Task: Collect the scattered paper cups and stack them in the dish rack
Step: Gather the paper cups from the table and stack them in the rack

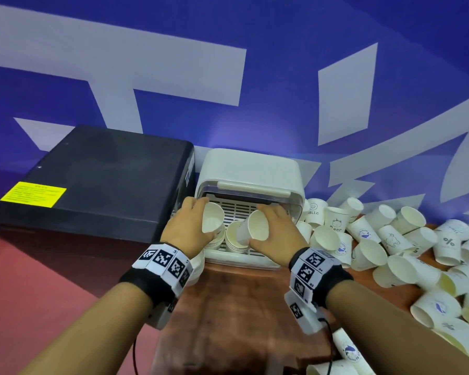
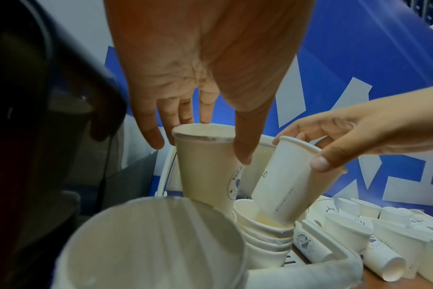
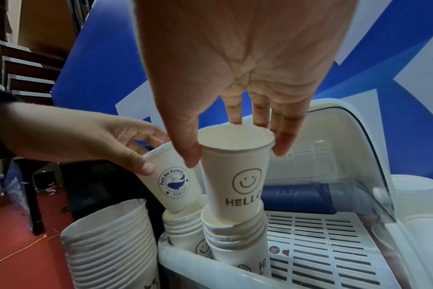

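The white dish rack [image 1: 251, 169] stands with its lid raised, and two stacks of paper cups [image 3: 235, 236] sit at its front left corner. My left hand [image 1: 198, 221] grips a whale-print cup [image 3: 176, 183] by the rim, tilted, its base inside the top of the left stack [image 3: 183, 228]. My right hand [image 3: 235, 154] grips a smiley "HELLO" cup [image 3: 235, 176] by the rim, its base just inside the right stack. In the left wrist view the whale cup [image 2: 205, 166] and the HELLO cup [image 2: 289, 183] lean towards each other.
Several loose cups [image 1: 390, 239] lie scattered over the wooden table [image 1: 241, 307] to the right of the rack. A tall nested stack [image 3: 106, 244] stands outside the rack's left edge. A black box [image 1: 92, 180] sits close on the left. A blue banner hangs behind.
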